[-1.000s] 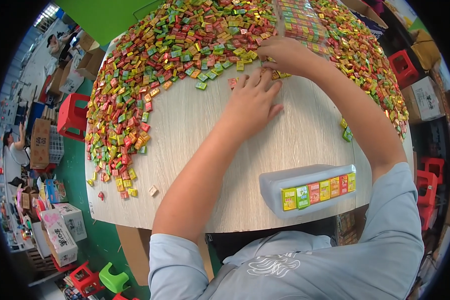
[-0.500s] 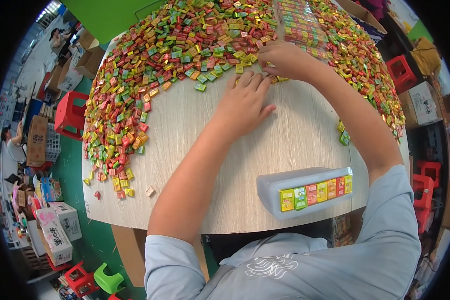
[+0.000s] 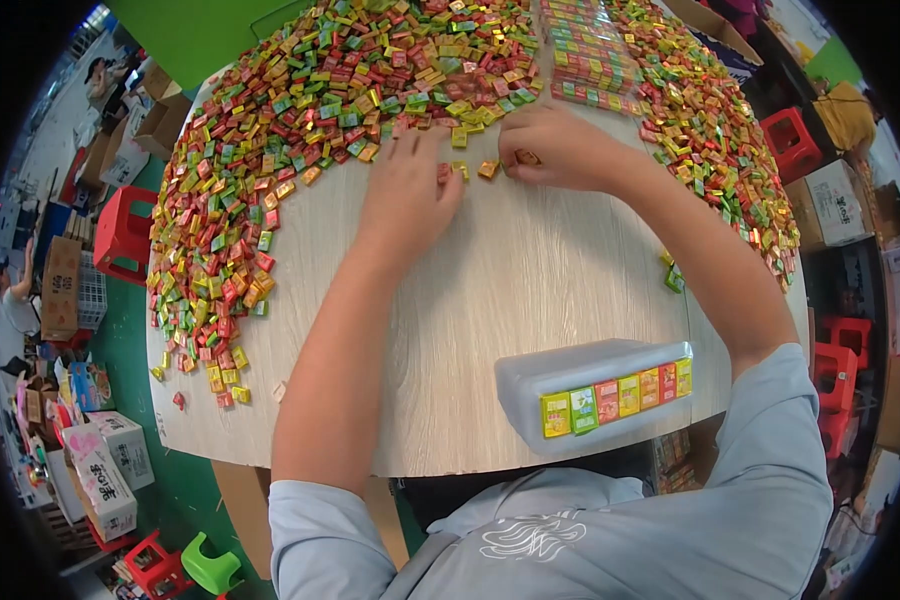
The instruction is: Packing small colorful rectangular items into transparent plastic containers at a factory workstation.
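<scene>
Small wrapped candies (image 3: 370, 75) in red, yellow, green and orange lie in a big heap at the table's far side. My left hand (image 3: 410, 190) rests at the heap's near edge, fingers stretched forward and slightly blurred, with a red candy and a yellow one beside its thumb. To its right, my right hand (image 3: 560, 148) is closed, fingers curled under; what they hold is hidden. A single orange candy (image 3: 488, 169) lies between the hands. Near me stands a translucent plastic container (image 3: 590, 365) with a row of candies along its near side.
Clear-wrapped packs of candies (image 3: 592, 50) are stacked behind my right hand. Candies spread down both sides of the pale wooden table (image 3: 450, 390). Red stools (image 3: 125, 235) and cardboard boxes (image 3: 100, 475) stand around it. Other people are at far left.
My left hand has moved left, away from my right hand, which has come slightly nearer and curled more. The orange candy now shows between them. The whole view has shifted slightly.
</scene>
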